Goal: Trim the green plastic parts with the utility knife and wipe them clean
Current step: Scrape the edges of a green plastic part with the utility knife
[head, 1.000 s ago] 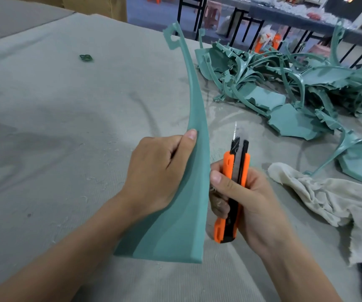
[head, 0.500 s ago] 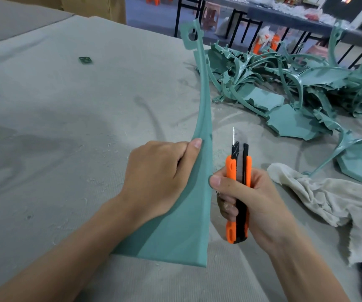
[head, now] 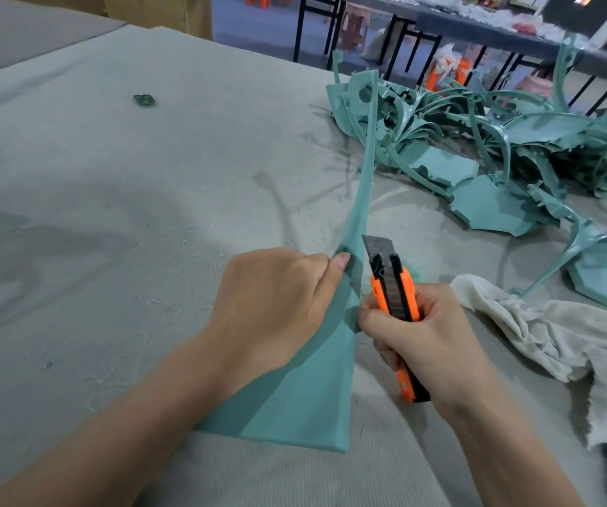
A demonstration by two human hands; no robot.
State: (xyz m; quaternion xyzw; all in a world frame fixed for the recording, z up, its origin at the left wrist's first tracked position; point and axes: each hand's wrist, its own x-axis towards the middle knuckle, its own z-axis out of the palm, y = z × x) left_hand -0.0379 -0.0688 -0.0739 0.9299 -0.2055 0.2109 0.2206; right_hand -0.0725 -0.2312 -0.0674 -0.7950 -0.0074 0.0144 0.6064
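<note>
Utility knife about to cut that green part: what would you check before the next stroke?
1. Blade out: ok, it extends from the utility knife.
2. Knife grip: ok, the right hand wraps the orange handle.
3. Part steady: ok, the left hand grips the green part, its wide end on the table.
4. Thumb clear: not ok, the left thumb looks close to the blade.
5. Blade on the edge: cannot tell.
6. Cloth ready: ok, it lies right of the knife.
</note>
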